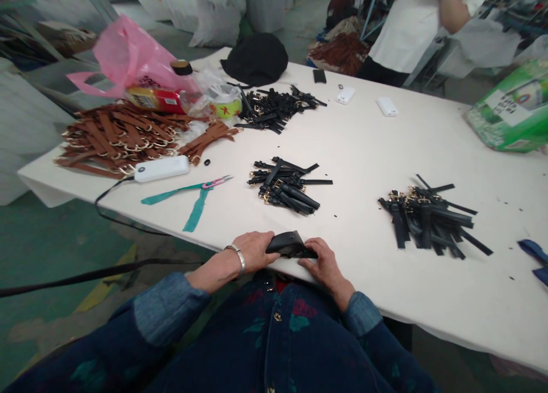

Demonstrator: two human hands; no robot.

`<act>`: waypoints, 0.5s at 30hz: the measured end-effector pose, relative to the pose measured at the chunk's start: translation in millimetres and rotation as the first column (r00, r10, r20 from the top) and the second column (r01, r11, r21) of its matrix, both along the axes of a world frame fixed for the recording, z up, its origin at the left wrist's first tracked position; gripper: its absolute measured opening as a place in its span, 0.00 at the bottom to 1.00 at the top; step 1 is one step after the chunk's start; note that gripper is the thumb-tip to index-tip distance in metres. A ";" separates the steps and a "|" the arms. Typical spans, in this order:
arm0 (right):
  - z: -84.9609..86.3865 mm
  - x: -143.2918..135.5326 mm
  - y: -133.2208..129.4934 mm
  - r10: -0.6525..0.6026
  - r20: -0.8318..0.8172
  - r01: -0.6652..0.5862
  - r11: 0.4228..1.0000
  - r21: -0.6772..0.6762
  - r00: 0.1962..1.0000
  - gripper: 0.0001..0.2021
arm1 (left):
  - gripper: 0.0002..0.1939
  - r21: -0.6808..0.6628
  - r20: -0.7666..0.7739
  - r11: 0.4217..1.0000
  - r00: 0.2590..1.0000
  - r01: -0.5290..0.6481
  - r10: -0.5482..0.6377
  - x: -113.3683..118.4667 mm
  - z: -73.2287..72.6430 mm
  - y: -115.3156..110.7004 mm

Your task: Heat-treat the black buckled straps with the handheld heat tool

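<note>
Just the head view here, looking down at the near edge of a white table (368, 148). Both hands sit right at that edge with a small black folded leather piece (287, 244) between them. The left hand (252, 251) is curled over its left end, fingers wrapped on it, a silver bangle (238, 257) on the wrist. The right hand (324, 263) pinches the right end, fingertips pressed down on the flap. So the piece is held from both sides, resting on the table edge just in front of the person's lap.

Further out there are 3 heaps of black straps with gold buckles: 1 in the middle (286, 186), 1 off to the right (428, 216), 1 at the back (274, 108). A big pile of brown straps (115, 139) sits far left, with a pink plastic bag (128, 53) behind it. A white power bank (161, 168) with a black cable lies just beside the brown pile, and teal-handled snips (194, 192) are near it. A green bag (514, 108) sits at the right edge. Another person in a white top (411, 22) stands at the far side.
</note>
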State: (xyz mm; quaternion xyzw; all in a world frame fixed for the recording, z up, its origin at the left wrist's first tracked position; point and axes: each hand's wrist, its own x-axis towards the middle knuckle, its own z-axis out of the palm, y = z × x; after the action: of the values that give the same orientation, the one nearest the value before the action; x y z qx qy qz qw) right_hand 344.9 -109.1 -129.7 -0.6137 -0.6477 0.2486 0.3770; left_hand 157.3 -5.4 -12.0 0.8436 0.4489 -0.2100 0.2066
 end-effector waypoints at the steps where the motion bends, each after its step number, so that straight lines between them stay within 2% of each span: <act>1: -0.8 1.1 -0.5 0.018 0.000 -0.018 1.000 0.001 1.000 0.16 | 0.21 0.010 0.009 1.000 1.000 -0.011 0.011 -5.6 1.0 -0.3; 4: -2.2 2.8 -2.7 0.038 0.009 -0.038 0.999 0.007 0.999 0.19 | 0.19 0.014 0.026 1.000 1.000 -0.019 0.018 -26.2 6.7 -3.9; 8: -0.5 1.7 -5.7 -0.004 0.064 0.003 1.000 0.013 0.998 0.15 | 0.18 -0.007 -0.053 1.000 0.998 -0.014 0.013 -42.9 11.0 -14.2; 12: 5.2 -0.5 -6.2 -0.027 0.162 0.026 1.000 0.011 0.986 0.13 | 0.18 -0.008 -0.061 1.000 0.998 -0.022 0.021 -46.7 2.8 -22.6; 15: 9.2 -3.3 -4.3 0.028 0.224 -0.028 1.000 -0.002 0.974 0.13 | 0.19 -0.007 -0.037 1.000 0.999 -0.019 0.018 -50.4 -4.9 -24.5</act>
State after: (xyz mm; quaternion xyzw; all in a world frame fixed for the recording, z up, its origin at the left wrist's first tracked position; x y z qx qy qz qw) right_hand 341.6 -113.4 -120.5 -0.6285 -0.6947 0.1826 0.2984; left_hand 106.9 -29.8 -16.9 0.8347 0.4597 -0.2252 0.2033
